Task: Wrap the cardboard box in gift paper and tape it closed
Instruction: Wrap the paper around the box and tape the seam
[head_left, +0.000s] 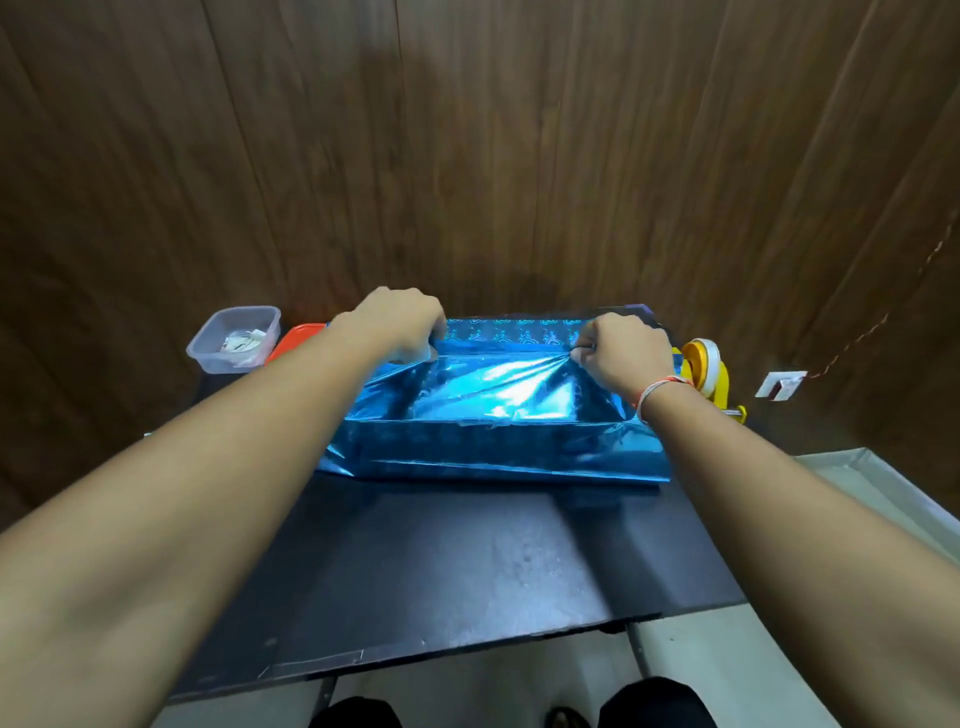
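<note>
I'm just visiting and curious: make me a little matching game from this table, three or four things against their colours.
Things:
1. gift paper
2. tape dispenser
3. tub
4. lid

Colours:
A. yellow
B. orange-red
C. shiny blue
D. clear

Pairs: 1-C, 2-A, 3-D, 4-B

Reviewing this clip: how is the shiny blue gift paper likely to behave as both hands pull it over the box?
The blue gift paper looks thin and floppy: it fans into creases where the left hand and right hand pinch it. Its glossy, foil-like sheen suggests it may be slippery and spring back if released. The sharp fold along the near edge hints it holds creases, though it may tear under hard tension.
</note>
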